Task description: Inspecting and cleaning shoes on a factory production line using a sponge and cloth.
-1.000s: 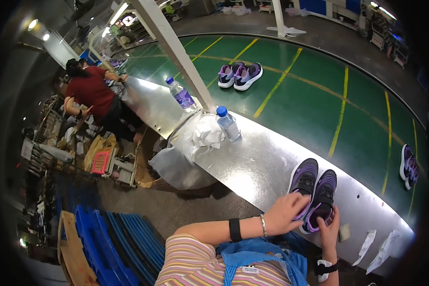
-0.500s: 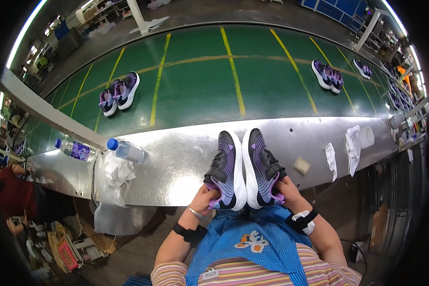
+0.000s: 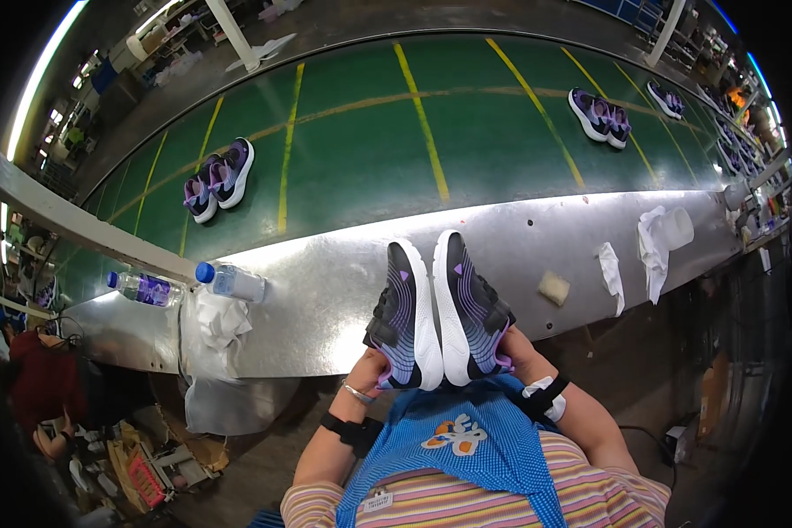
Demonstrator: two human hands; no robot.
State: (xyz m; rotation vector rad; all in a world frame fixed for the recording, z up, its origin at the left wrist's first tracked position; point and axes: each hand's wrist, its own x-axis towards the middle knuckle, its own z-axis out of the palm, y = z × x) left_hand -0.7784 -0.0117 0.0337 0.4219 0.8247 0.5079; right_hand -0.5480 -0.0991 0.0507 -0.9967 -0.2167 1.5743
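Note:
Two black and purple sneakers with white soles are held side by side in front of my blue apron. My left hand (image 3: 367, 370) grips the left sneaker (image 3: 403, 308) by its heel end, fingers partly hidden behind the collar. The right sneaker (image 3: 468, 304) is held the same way by my right hand (image 3: 519, 348). Both toes point away from me, and the shoes are tipped outward so their white soles face each other, nearly touching. Beyond them lies the metal ledge (image 3: 326, 290).
A green conveyor belt (image 3: 352, 158) with yellow lines carries sneaker pairs at left (image 3: 220, 180) and right (image 3: 600, 119). On the ledge are two bottles (image 3: 231, 282), crumpled white cloth (image 3: 220, 319), a beige sponge (image 3: 553, 288), white strips (image 3: 611, 277) and a white cup (image 3: 676, 229).
Both sneakers have rolled outward, so more of their outer soles and inner sides show. My hands have shifted slightly left with them. The view has also shifted a little.

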